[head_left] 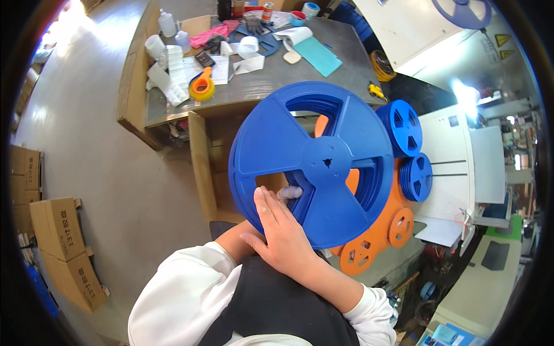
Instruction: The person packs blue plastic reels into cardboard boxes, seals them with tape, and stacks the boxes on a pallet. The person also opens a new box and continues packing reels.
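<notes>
A stack of large blue plastic reels [271, 138] is held up in front of my body, its spoked face toward me. My left forearm passes beneath the stack. Of my left hand [289, 194] only a greyish covered thumb or finger shows, hooked through a window of the reels; the rest is hidden. My right hand [280, 230] lies against the near left rim with its fingers stretched out together and its thumb apart. Behind and left of the stack, an open cardboard box [202, 167] stands by the table.
The metal-topped table [283, 81] ahead carries tape rolls [201, 87], papers, bottles [167, 23] and cloths. To the right, smaller blue reel stacks [405, 128] and orange reels [356, 254] sit beside an orange surface. Cardboard cartons [57, 230] stand on the floor at left; machines line the right.
</notes>
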{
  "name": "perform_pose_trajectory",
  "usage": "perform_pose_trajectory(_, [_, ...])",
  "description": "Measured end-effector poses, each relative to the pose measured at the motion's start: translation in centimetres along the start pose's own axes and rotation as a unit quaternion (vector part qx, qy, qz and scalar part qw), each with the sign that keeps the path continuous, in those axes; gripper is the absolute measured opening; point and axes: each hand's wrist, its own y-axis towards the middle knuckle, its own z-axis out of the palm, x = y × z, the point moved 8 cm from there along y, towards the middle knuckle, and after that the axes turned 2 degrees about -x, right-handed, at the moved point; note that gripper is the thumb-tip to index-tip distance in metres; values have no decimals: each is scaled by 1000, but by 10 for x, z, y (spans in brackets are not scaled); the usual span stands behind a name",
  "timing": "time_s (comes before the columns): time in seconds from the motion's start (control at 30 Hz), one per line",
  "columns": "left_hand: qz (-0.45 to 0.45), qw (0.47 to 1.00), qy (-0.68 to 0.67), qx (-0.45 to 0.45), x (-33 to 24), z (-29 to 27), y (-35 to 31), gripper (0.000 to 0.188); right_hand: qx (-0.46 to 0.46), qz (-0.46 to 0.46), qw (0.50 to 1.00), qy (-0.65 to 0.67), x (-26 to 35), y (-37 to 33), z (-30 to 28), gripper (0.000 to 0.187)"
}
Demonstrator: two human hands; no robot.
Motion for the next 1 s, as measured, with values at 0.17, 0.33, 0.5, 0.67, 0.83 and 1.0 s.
perform_pose_trajectory(0.17, [7, 1000, -15, 2, -1, -4, -6, 47, 13, -38, 997, -70, 15, -1, 8, 81])
perform_pose_trajectory(0.33, [16, 1000, -13, -9, -3, -15, -2, 47, 26, -50, 994, -98, 18, -3, 20, 81])
perform_pose_trajectory(0.5, [26, 999, -6, -41, -9, -42, -8, 46, 20, -90, 990, -103, 10, 6, 46, 68])
perform_pose_trajectory(0.67, [49, 991, -15, -126, -31, -124, -37, 46, 31, -93, 995, -4, -11, 19, 80, 60])
perform_pose_trajectory(0.83, [60, 975, -31, -212, -52, -266, -61, 46, 7, -14, 988, 156, -89, 29, 132, 54])
perform_pose_trajectory(1.0, [43, 976, -71, -199, -39, -394, -46, 45, -53, 245, 916, 314, -251, 13, 216, 50])
